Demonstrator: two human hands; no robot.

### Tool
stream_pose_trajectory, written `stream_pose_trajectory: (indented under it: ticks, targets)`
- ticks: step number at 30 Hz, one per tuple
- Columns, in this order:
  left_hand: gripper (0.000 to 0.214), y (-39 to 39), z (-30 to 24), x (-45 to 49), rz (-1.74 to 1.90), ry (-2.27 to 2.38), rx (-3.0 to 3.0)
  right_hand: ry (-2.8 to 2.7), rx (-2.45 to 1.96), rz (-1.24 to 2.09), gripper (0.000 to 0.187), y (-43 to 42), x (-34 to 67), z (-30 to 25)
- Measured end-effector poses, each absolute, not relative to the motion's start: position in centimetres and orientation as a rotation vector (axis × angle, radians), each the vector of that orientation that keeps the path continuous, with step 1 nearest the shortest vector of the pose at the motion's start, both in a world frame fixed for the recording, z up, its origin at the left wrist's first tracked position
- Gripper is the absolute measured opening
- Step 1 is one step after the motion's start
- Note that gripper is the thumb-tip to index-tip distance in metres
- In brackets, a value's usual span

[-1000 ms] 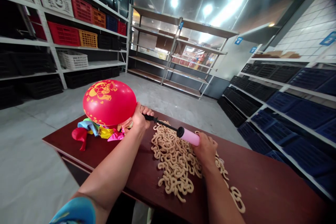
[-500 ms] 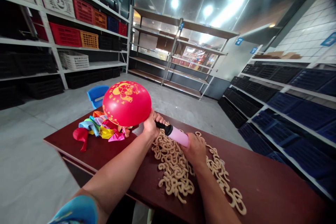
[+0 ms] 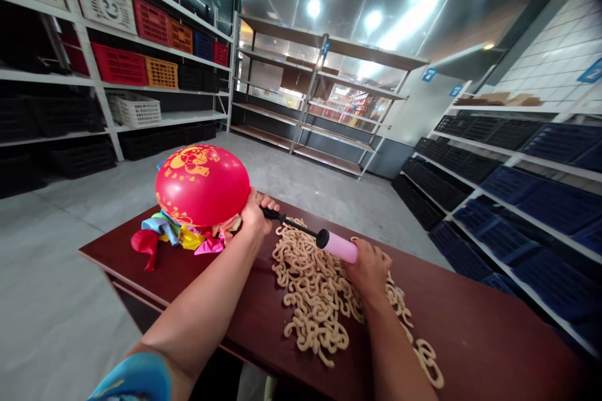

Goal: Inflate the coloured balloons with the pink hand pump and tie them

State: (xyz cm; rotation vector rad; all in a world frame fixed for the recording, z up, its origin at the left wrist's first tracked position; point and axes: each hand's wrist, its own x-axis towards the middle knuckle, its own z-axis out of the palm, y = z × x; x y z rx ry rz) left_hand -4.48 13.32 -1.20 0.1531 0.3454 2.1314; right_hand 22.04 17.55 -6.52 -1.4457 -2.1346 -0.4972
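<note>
A red inflated balloon [image 3: 202,185] with yellow printed figures sits left of my left hand [image 3: 255,213]. That hand is closed round the balloon's neck and the black end of a hand pump; the join between them is hidden by the fingers. My right hand [image 3: 370,266] grips the pump's pink barrel [image 3: 341,247]. Between the hands the pump's thin black rod shows, drawn out. Limp balloons [image 3: 162,225] in several colours lie on the table beneath the inflated one. Beige curled pieces [image 3: 308,282], kind unclear, are heaped under the pump and right forearm.
The dark red table [image 3: 470,326] has its far edge beyond my hands. Shelving with crates [image 3: 117,62] stands at the left. Metal racks [image 3: 310,100] are across the grey floor, and dark blue crates [image 3: 527,200] fill shelves on the right.
My hands have moved apart, the left leftward with the balloon, the right rightward with the barrel. A length of black rod now shows. The balloon now covers most of the blue chair.
</note>
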Motion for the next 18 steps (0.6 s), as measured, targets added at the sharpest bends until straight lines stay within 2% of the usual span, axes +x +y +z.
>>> stream_pose_trajectory:
  ticks: [10, 18]
  targets:
    - [0.051, 13.9, -2.9, 0.3, 1.959, 0.224, 0.279, -2.113, -1.34, -0.494, 0.026, 16.7, 18.8, -5.9]
    - [0.044, 14.7, -2.0, -1.4, 2.026, 0.323, 0.22, -2.101, -1.363, -0.419, 0.031, 18.1, 21.3, -6.3]
